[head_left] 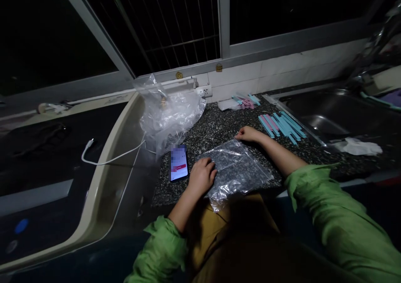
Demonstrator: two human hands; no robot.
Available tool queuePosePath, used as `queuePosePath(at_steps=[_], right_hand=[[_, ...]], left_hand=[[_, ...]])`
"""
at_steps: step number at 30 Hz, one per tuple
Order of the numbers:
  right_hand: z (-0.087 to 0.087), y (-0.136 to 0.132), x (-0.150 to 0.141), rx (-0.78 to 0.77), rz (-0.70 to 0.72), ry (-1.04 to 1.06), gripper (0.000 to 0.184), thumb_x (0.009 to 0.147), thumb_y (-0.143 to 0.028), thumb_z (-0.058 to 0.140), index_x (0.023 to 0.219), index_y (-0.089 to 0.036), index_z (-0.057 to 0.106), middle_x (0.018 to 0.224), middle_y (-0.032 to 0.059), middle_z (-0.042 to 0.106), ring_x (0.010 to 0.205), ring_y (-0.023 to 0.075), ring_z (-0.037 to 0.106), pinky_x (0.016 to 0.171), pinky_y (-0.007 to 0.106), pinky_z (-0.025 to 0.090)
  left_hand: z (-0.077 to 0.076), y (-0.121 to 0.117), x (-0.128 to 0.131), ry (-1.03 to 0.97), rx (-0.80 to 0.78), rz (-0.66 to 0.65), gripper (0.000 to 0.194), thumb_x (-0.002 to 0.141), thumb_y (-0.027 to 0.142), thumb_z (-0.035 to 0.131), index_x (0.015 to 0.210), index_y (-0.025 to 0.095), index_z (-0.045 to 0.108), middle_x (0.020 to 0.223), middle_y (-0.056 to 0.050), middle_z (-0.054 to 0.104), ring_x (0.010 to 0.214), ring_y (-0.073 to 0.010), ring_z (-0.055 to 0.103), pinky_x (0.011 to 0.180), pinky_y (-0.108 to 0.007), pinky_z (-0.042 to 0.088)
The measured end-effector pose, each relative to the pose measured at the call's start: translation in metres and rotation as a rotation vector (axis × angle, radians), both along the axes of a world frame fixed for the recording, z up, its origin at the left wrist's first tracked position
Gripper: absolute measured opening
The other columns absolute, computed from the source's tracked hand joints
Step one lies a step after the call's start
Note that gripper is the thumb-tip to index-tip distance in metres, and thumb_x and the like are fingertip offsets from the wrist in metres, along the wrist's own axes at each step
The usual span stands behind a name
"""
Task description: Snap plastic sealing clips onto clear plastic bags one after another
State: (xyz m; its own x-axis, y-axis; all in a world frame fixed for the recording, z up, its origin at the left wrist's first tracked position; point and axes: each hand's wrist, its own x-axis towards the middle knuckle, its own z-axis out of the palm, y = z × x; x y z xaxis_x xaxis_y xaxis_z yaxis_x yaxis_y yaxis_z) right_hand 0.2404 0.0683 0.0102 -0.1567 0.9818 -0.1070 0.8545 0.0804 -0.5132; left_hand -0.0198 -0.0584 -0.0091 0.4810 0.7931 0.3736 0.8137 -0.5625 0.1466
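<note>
A clear plastic bag (pixel 236 166) lies flat on the speckled dark countertop (pixel 216 126), its near corner hanging over the front edge. My left hand (pixel 202 175) rests on the bag's left side, fingers laid down and thumb apart. At the far edge, my right hand (pixel 247 133) is closed, with its fingertips pinching the bag's corner. Just left of my left hand lies a phone (pixel 178 162) with its screen lit. Beyond my right forearm are several flat light-blue and pink plastic strips (pixel 282 125), laid side by side.
A heap of crumpled clear plastic bags (pixel 172 116) sits at the back left. More strips (pixel 247 102) lie by the wall near a socket (pixel 205 91). A metal sink (pixel 322 107) with a crumpled white tissue (pixel 359 147) is right. A white cable (pixel 109 162) crosses the appliance (pixel 108 120) at left.
</note>
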Motion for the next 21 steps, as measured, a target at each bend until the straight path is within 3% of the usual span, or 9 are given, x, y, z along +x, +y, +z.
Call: queuePosePath(at_steps=[7, 13, 18, 21], right_hand=[[-0.004, 0.002, 0.001, -0.046, 0.074, 0.242, 0.022, 0.059, -0.034, 0.064, 0.06, -0.014, 0.056, 0.054, -0.0029, 0.052, 0.051, 0.0075, 0.044, 0.052, 0.02, 0.035], [0.0, 0.0, 0.006, 0.071, 0.133, 0.507, 0.032, 0.059, -0.046, 0.062, 0.062, -0.015, 0.054, 0.06, -0.0021, 0.054, 0.057, 0.009, 0.047, 0.058, 0.023, 0.039], [0.011, -0.004, 0.02, 0.288, 0.111, 0.742, 0.031, 0.058, -0.046, 0.065, 0.063, -0.017, 0.056, 0.061, -0.0017, 0.054, 0.059, 0.0107, 0.048, 0.06, 0.025, 0.04], [0.019, -0.005, 0.028, 0.421, 0.02, 0.77, 0.028, 0.061, -0.044, 0.064, 0.064, -0.018, 0.056, 0.065, -0.001, 0.056, 0.062, 0.012, 0.05, 0.064, 0.027, 0.041]], left_hand=[[-0.018, 0.0, 0.007, 0.015, -0.049, 0.047, 0.025, 0.08, 0.03, 0.052, 0.1, 0.017, 0.062, 0.106, -0.011, 0.059, 0.097, -0.0232, 0.054, 0.082, -0.037, 0.046], [-0.002, 0.022, 0.012, -0.123, -0.03, 0.104, 0.037, 0.078, 0.03, 0.053, 0.111, 0.013, 0.055, 0.113, -0.013, 0.056, 0.105, -0.0254, 0.05, 0.091, -0.04, 0.042], [0.012, 0.059, 0.011, -0.508, 0.025, 0.328, 0.055, 0.073, 0.032, 0.058, 0.124, 0.014, 0.045, 0.126, -0.015, 0.048, 0.119, -0.0289, 0.041, 0.101, -0.044, 0.031], [0.006, 0.073, 0.012, -0.925, -0.118, 0.384, 0.064, 0.068, 0.036, 0.064, 0.125, 0.015, 0.044, 0.125, -0.014, 0.051, 0.116, -0.0255, 0.047, 0.098, -0.039, 0.036]])
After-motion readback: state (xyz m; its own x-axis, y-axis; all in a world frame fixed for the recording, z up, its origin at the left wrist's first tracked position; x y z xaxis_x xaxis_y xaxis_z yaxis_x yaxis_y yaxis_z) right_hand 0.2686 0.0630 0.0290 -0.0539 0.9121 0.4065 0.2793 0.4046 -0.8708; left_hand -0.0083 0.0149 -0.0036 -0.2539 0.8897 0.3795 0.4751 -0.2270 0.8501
